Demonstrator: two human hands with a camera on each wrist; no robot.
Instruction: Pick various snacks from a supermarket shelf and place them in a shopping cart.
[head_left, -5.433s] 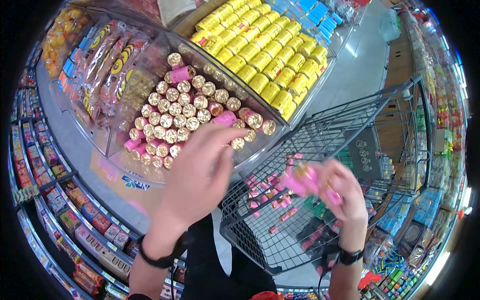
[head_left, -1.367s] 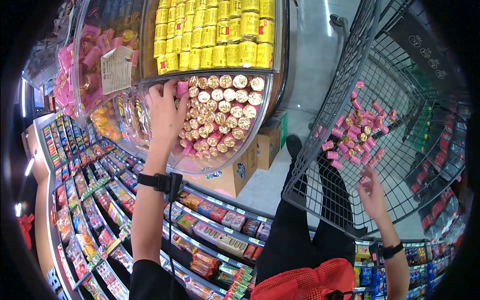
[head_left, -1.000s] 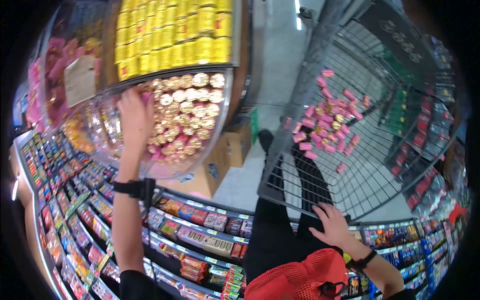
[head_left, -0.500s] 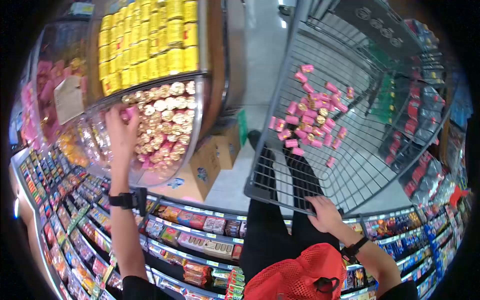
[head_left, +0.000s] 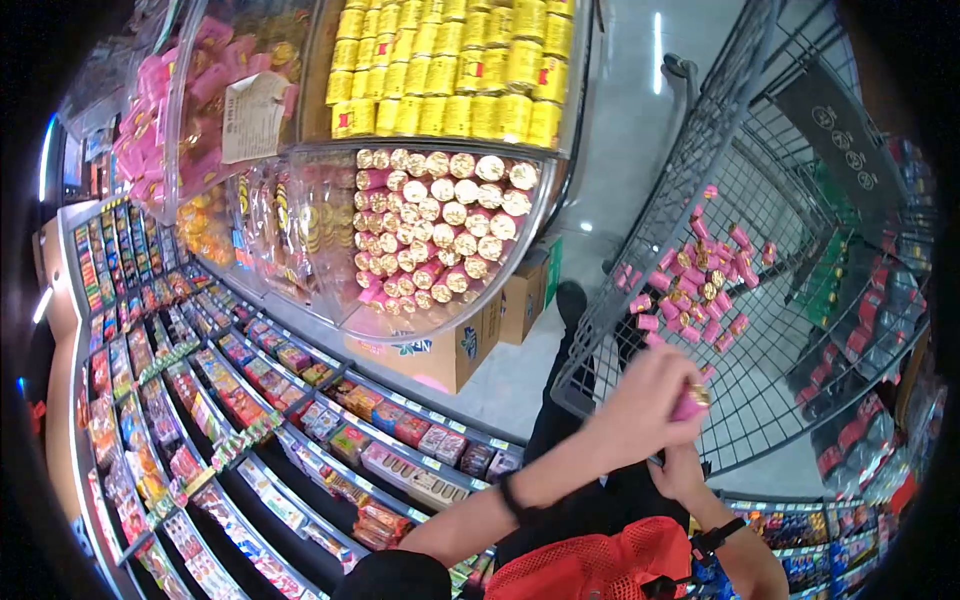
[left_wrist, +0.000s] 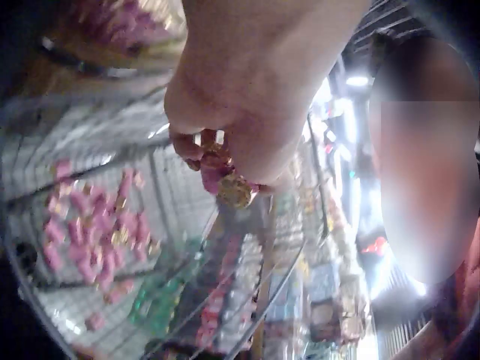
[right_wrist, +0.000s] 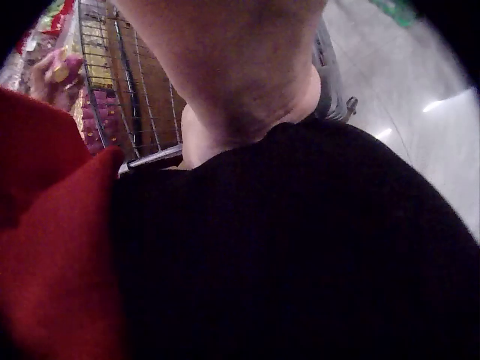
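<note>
The left hand (head_left: 648, 408) grips pink sweets (head_left: 690, 403) with gold ends above the cart (head_left: 720, 130) rim; more lie inside. The right hand (head_left: 684, 470) sits below, its grip hidden; the labels are too blurry to read.

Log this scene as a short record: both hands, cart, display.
left hand: grips pink gold-ended rolls over the cart rim
right hand: under the left, by that rim; fingers hidden
cart: wire; loose pink pile inside
clear bin: gold-capped stack, ends outward
yellow packs: rows above the bin
</note>
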